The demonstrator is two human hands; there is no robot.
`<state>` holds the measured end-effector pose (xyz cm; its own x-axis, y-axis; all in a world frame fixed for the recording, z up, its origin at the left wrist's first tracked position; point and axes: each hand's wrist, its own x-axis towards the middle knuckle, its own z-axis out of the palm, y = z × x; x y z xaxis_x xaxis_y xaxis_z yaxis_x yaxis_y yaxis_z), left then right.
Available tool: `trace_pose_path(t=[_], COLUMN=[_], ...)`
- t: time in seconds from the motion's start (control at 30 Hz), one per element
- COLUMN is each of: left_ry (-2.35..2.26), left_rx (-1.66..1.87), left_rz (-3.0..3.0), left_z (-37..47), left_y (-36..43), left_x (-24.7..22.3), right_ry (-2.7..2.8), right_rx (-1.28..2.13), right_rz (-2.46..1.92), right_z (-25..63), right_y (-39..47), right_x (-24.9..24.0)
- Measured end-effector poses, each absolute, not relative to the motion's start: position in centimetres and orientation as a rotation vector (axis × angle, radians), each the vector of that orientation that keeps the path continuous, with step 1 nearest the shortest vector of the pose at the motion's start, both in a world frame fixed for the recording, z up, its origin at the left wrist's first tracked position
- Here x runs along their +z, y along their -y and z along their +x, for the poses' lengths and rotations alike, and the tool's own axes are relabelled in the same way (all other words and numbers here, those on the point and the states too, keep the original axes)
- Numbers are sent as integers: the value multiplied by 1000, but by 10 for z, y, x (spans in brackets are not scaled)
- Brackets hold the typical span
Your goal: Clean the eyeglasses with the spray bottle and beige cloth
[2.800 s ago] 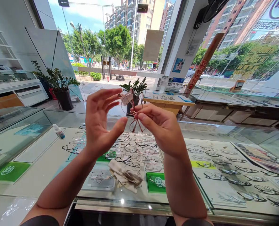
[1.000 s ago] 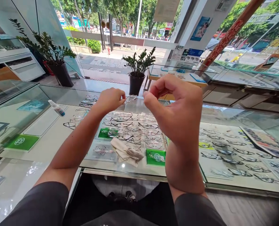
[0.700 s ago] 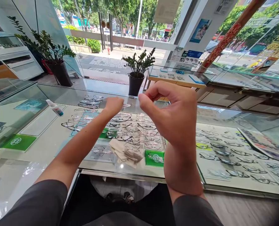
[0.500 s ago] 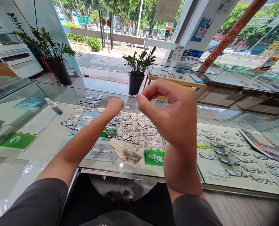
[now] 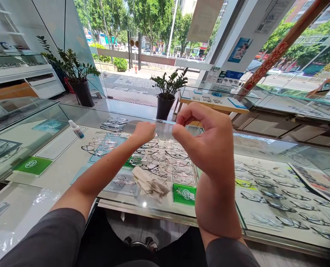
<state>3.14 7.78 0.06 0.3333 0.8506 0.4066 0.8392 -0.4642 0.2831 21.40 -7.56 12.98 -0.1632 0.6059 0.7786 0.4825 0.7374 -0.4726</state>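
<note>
My left hand is closed, its back toward me, over the far part of a glass display counter. Whatever it may hold is hidden behind the fingers. My right hand is raised nearer to me, fingers curled round toward the thumb; I cannot make out anything between them. Rows of eyeglasses lie in the counter below both hands. A crumpled beige cloth rests on the glass near its front edge. Left of my left hand stands a small white spray bottle, leaning in the view.
A green card lies at the left, another green card below my right hand. More eyeglasses fill the right-hand case. Beyond the counter stand two potted plants, one left and one in the middle.
The view has tilted and shifted, so the counter sits lower and further right. My left hand keeps its closed shape, and my right hand stays raised and curled.
</note>
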Motion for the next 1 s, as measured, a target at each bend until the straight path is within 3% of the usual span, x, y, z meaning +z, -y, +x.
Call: trace_pose_path(t=[0.13, 0.3, 0.47, 0.67, 0.83, 1.0], left_ry=[-1714, -1894, -2160, -2111, -2155, -2125], left_rx=[549, 724, 346, -150, -209, -179], left_rz=[2663, 2571, 2444, 2308, 2301, 2346], left_z=[24, -29, -110, -174, -187, -194], left_y=[-28, 37, 61, 55, 43, 41], left_x=[56, 95, 68, 10, -18, -16], right_ry=[1795, 1757, 1752, 1775, 1798, 1817], right_rx=[166, 197, 198, 185, 209, 225], right_rz=[-796, -763, -728, -720, -701, -683], right_z=[220, 224, 226, 226, 228, 232], right_y=[82, 92, 97, 102, 105, 106], right_x=[134, 136, 136, 138, 140, 143])
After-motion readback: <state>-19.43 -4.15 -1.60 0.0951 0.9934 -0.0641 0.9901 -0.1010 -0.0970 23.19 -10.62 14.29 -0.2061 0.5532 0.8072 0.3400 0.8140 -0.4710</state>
